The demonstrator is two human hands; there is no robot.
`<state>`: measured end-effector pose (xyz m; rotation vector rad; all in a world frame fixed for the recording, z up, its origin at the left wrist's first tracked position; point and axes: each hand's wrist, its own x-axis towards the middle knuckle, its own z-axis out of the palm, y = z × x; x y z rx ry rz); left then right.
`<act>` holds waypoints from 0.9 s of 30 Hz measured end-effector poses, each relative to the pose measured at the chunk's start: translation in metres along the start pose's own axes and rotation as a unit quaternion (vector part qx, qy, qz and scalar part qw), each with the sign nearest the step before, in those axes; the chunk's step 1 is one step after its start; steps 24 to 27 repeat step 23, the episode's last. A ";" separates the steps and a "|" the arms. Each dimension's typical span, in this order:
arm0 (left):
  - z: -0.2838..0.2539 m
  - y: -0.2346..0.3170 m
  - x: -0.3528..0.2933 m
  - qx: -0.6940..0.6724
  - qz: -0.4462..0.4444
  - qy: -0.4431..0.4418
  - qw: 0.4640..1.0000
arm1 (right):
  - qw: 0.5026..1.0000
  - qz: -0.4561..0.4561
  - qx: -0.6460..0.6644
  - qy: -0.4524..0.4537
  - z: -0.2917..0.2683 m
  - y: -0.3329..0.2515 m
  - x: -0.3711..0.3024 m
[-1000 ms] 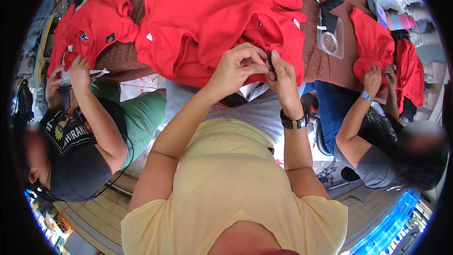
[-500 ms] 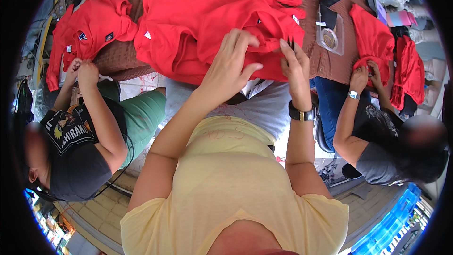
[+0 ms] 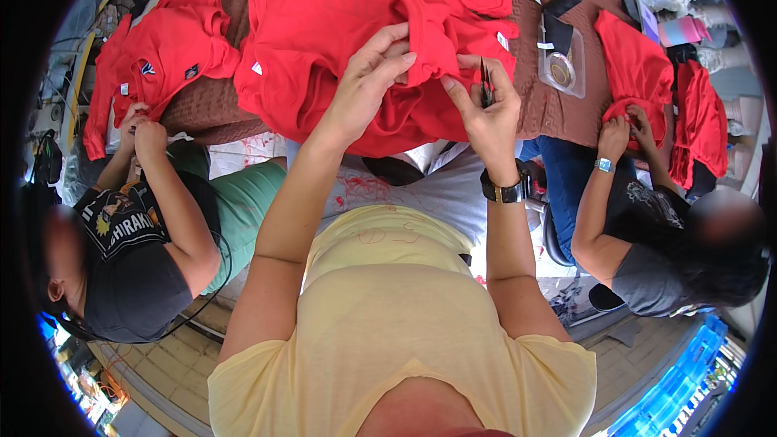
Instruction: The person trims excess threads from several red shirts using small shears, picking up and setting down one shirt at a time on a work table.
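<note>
A large red garment (image 3: 324,24) lies spread over the table's front edge in front of me. My left hand (image 3: 364,85) is closed on a raised fold of it, the fingertips partly hidden behind the cloth. Just to the right, my right hand (image 3: 491,109) has small dark thread snips (image 3: 486,85) tucked in its fingers, the pointed blades sticking up. Its thumb and forefinger meet the edge of the same fold; how firmly they pinch it I cannot tell.
Brown textured cloth (image 3: 538,105) covers the table. To the right sits a clear plastic tray (image 3: 573,85) holding a round item, with a black-handled tool (image 3: 562,2) beside it. Co-workers on my left (image 3: 154,226) and right (image 3: 639,218) handle red garments (image 3: 174,40) of their own.
My left hand has risen and moved slightly left, and now grips a lifted fold of the red garment. My right hand has turned and shifted slightly left and lower, so the snips show more.
</note>
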<state>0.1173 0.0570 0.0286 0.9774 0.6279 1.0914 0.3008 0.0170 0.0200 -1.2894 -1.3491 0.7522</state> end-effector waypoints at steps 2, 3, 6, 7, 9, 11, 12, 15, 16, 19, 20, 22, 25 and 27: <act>0.003 0.003 -0.002 0.018 0.022 0.011 1.000 | 1.000 -0.018 -0.020 -0.001 -0.001 0.004 0.004; 0.001 0.002 -0.001 0.042 0.037 0.008 0.998 | 0.998 -0.048 -0.035 -0.001 0.000 0.007 0.009; 0.004 0.012 -0.014 0.527 0.128 0.047 0.839 | 0.982 -0.158 -0.070 0.075 -0.007 0.015 0.029; 0.003 0.016 -0.021 0.716 0.157 0.065 0.678 | 0.970 -0.198 -0.079 0.113 -0.011 0.014 0.036; -0.016 0.007 -0.034 0.720 0.121 0.108 0.675 | 0.979 -0.142 -0.011 0.148 -0.021 -0.013 0.052; -0.034 0.003 -0.039 0.685 0.100 0.156 0.704 | 0.979 -0.100 0.046 0.170 -0.036 -0.016 0.072; -0.039 0.005 -0.038 0.667 0.137 0.172 0.712 | 0.979 -0.090 0.060 0.175 -0.041 -0.016 0.081; -0.069 0.014 -0.038 0.588 0.092 0.205 0.777 | 0.983 -0.060 0.067 0.161 -0.045 0.003 0.101; -0.074 0.018 -0.037 0.598 0.051 0.216 0.770 | 0.985 -0.073 0.055 0.148 -0.046 0.013 0.105; -0.084 0.035 -0.044 0.403 -0.023 0.187 0.895 | 0.985 -0.122 -0.019 0.117 -0.033 0.027 0.098; -0.079 0.041 -0.048 0.337 -0.058 0.199 0.918 | 0.990 -0.109 -0.029 0.087 -0.021 0.013 0.079; -0.067 0.040 -0.047 0.275 -0.043 0.180 0.943 | 0.994 -0.099 0.035 -0.006 0.005 -0.009 0.039; -0.060 0.039 -0.045 0.246 -0.033 0.170 0.954 | 0.987 -0.090 0.113 -0.073 0.021 -0.016 0.021; -0.060 0.039 -0.045 0.246 -0.033 0.170 0.954 | 0.987 -0.090 0.113 -0.073 0.021 -0.016 0.021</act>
